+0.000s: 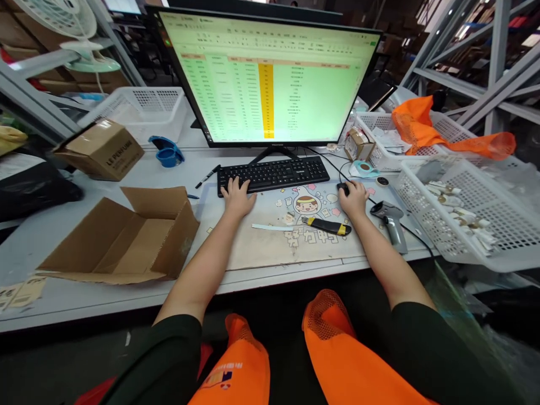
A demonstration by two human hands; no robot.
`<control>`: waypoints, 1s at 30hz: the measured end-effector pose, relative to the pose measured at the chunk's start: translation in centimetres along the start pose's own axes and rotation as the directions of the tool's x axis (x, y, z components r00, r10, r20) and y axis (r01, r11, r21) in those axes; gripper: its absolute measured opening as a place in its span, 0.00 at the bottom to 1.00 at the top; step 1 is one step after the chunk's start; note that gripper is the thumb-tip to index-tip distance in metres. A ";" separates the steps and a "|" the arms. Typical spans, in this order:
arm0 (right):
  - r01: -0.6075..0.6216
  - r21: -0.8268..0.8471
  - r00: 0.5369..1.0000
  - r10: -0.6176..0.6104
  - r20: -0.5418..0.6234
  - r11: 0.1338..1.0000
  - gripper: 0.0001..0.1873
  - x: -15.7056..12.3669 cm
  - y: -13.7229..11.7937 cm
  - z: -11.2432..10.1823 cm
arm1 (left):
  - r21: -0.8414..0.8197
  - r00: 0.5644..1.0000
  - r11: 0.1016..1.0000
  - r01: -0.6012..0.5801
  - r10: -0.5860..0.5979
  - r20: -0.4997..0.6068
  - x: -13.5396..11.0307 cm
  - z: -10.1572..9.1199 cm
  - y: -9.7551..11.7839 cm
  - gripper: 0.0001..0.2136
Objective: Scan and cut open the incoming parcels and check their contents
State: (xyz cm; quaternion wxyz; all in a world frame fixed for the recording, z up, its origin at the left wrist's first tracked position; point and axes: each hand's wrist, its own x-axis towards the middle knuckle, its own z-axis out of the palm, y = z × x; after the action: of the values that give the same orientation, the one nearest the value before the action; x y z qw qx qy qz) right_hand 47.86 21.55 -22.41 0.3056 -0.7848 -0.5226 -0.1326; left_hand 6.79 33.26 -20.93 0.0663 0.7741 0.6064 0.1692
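My left hand (237, 198) rests with its fingers spread on the left end of a black keyboard (278, 173). Over to the right, my right hand (355, 200) is curled over a black computer mouse (343, 188), partly covering it. Between my forearms, a yellow and black box cutter (327, 226) and a pale strip (272, 228) lie on a cartoon desk mat (253, 247). Behind the keyboard stands a monitor (270, 90) with a lit spreadsheet. A grey barcode scanner (390, 222) lies just right of my right forearm.
At the left are an open cardboard box (126, 242), a closed carton (103, 149) and a blue round container (169, 156). White baskets (472, 214) with small items line the right side; orange mesh fabric (426, 126) drapes over one. A pen (207, 176) lies left of the keyboard.
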 end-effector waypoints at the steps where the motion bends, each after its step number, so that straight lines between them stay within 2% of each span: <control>1: -0.003 0.016 1.000 0.003 -0.012 1.000 0.24 0.2 -0.4 -0.6 | -0.003 1.000 1.000 -0.003 0.003 -0.002 0.0 0.1 0.0 0.31; 2: -0.001 0.036 1.000 0.001 -0.002 0.999 0.24 0.4 -0.9 -1.2 | -0.007 1.000 1.000 -0.005 0.005 -0.003 0.1 0.1 0.0 0.31; 4: 0.028 0.078 0.995 -0.035 0.094 0.997 0.24 0.7 -2.5 -2.4 | -0.014 1.000 1.000 -0.004 0.004 -0.002 0.1 0.1 0.0 0.32; 7: 0.118 0.165 0.940 -0.164 0.301 0.979 0.22 -0.4 -6.4 -3.9 | -0.036 1.000 0.999 -0.004 0.004 0.011 0.2 0.0 0.1 0.32; 9: 0.220 0.245 0.859 -0.307 0.410 0.944 0.19 -2.5 -9.9 -4.6 | -0.058 1.000 0.998 -0.006 0.007 0.017 0.2 -0.1 0.1 0.32; 11: 0.354 0.294 0.731 -0.459 0.505 0.888 0.17 -5.2 -13.3 -5.4 | -0.076 1.000 0.997 -0.008 0.010 0.018 0.2 -0.1 0.1 0.33; 13: 0.489 0.266 0.612 -0.544 0.574 0.831 0.17 -7.8 -16.1 -6.1 | -0.084 1.000 0.996 -0.007 0.008 0.018 0.2 -0.2 0.0 0.33; 14: 0.537 0.226 0.584 -0.551 0.596 0.813 0.16 -8.8 -17.1 -6.4 | -0.085 1.000 0.996 -0.006 0.008 0.019 0.2 -0.2 0.0 0.33; 16: 0.575 0.146 0.582 -0.529 0.618 0.805 0.15 -10.2 -18.1 -6.7 | -0.087 1.000 0.996 -0.010 0.012 0.023 0.2 -0.3 0.0 0.33; 19: 0.565 0.109 0.600 -0.498 0.627 0.818 0.14 -10.9 -18.0 -6.8 | -0.089 1.000 0.996 -0.023 0.024 0.015 0.1 -0.2 -0.1 0.33; 23: 0.545 0.167 0.625 -0.531 0.572 0.822 0.16 -10.6 -16.6 -6.4 | -0.095 1.000 0.995 -0.027 0.027 -0.002 0.1 -0.2 0.1 0.33; 26: 0.484 0.264 0.626 -0.541 0.562 0.834 0.14 -9.5 -16.4 -6.0 | -0.110 1.000 0.994 -0.018 0.015 -0.025 0.0 -0.7 0.4 0.31; 28: 0.409 0.235 0.674 -0.465 0.575 0.882 0.16 -8.5 -17.0 -5.7 | -0.122 0.996 0.991 -0.054 0.045 -0.072 0.0 -1.3 0.7 0.29; 30: 0.321 0.138 0.728 -0.337 0.597 0.937 0.21 -7.6 -18.0 -5.7 | -0.145 0.982 0.972 -0.186 0.177 -0.068 0.0 -2.0 1.0 0.28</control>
State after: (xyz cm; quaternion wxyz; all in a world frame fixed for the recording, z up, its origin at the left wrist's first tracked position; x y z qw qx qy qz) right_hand 29.07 17.28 -15.83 0.1014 -0.6761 -0.7251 0.0832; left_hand 6.98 32.85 -18.73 0.0923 0.8142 0.5201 0.2411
